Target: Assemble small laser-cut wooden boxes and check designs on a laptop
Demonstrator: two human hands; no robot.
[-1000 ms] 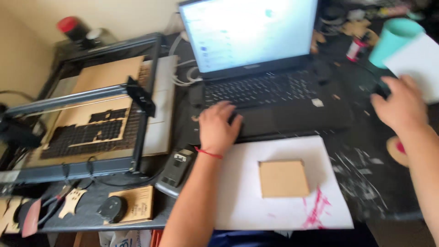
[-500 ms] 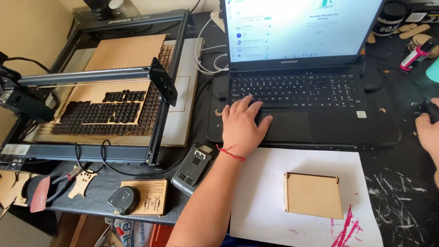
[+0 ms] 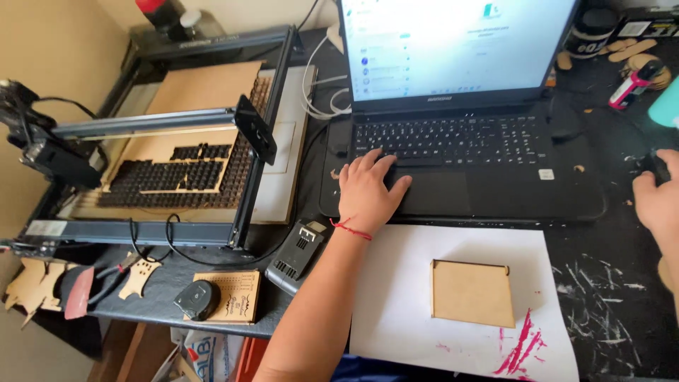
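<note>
My left hand [image 3: 369, 191] rests flat on the black laptop [image 3: 460, 152], fingers spread over the lower left of its keyboard and the touchpad edge; a red string circles the wrist. At the right border my right hand [image 3: 659, 201] covers a dark computer mouse [image 3: 656, 164] on the black table. The laptop's screen [image 3: 460, 42] is lit and mostly white. In front of the laptop lies a white sheet of paper [image 3: 396, 297] with a thin square wooden box piece [image 3: 472, 292] on it and red paint smears.
A laser cutter frame [image 3: 170, 134] holds a cut brown board at left. Near the front edge lie a black power adapter [image 3: 296, 257], a small engraved wooden plate [image 3: 230, 296], a round black device [image 3: 196, 300] and wooden cut-outs [image 3: 140, 272]. Jars and a pink tube [image 3: 631, 85] stand at back right.
The view has shifted down and left and drawn closer. My left hand stays on the laptop's lower left. My right hand has settled on the mouse at the right border.
</note>
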